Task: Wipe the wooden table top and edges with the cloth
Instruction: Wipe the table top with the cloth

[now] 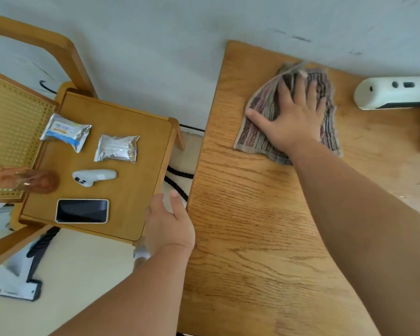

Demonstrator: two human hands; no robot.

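The wooden table (247, 226) fills the right half of the view, its left edge running down the middle. A striped, brownish cloth (260, 110) lies spread near the table's far edge. My right hand (294, 117) presses flat on the cloth, fingers splayed, and the cloth looks blurred at its far corner. My left hand (169, 221) grips the table's left edge, thumb and fingers curled over it; what lies under the palm is hidden.
A white device (393, 95) rests at the table's far right. To the left stands a small wooden side table (141, 190) with two foil packets (117, 149), a white controller (94, 177), a phone (82, 210) and a glass (38, 181). A cane chair (12, 127) stands beyond it.
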